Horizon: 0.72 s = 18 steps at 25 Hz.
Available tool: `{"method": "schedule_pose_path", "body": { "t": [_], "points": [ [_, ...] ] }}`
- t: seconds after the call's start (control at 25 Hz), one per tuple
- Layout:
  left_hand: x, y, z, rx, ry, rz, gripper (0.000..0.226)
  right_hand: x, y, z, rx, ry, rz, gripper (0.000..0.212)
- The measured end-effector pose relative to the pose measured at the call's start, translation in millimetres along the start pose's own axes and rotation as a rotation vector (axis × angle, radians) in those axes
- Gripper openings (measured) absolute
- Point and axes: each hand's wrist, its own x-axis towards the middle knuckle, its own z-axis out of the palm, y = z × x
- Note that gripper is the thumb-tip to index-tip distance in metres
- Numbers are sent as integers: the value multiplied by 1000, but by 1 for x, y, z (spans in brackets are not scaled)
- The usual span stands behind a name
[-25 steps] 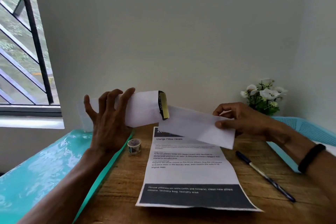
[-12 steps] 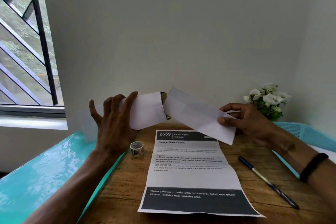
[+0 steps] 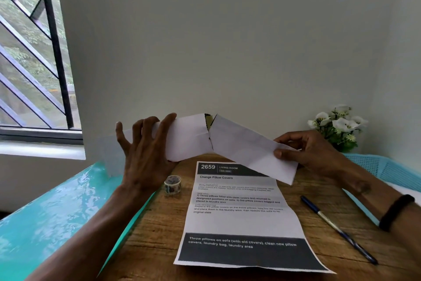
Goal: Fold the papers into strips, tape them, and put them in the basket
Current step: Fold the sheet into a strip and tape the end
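I hold a folded white paper strip (image 3: 241,144) in the air above the table, bent into a peak at its middle, where a dark printed inner face shows. My left hand (image 3: 145,155) grips the strip's left half with the fingers spread over it. My right hand (image 3: 305,150) pinches the right end between thumb and fingers. A printed sheet (image 3: 239,217) headed "2659 LIVING ROOM" lies flat on the wooden table (image 3: 155,235) below. A small roll of patterned tape (image 3: 172,184) stands left of the sheet. The light blue basket (image 3: 387,171) sits at the right edge.
A blue pen (image 3: 337,228) lies on the table right of the sheet. White flowers (image 3: 339,125) stand in the back right corner. A glossy turquoise surface (image 3: 45,217) adjoins the table's left side. A barred window (image 3: 34,52) is on the left wall.
The strip's right half has swung up, so the two halves now meet in a closed peak. My right hand has risen slightly. My left hand holds its place.
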Motion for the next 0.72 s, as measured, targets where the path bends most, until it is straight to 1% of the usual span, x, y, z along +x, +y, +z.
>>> {"method": "schedule_pose_path", "body": {
  "t": [0.24,0.44,0.56,0.72],
  "points": [
    [1,2,1,32,-14,60,110,-1,-4,-4,-92,-53,27,26],
    [-1,2,2,18,-11,89,108,0,-18,-5,-232,-162,-46,26],
    [0,3,1,-28,-18,98,107,2,-24,-7,-226,-174,-49,28],
    [0,6,-1,-109,-22,130,107,0,-26,-14,-175,-195,6,31]
  ]
}}
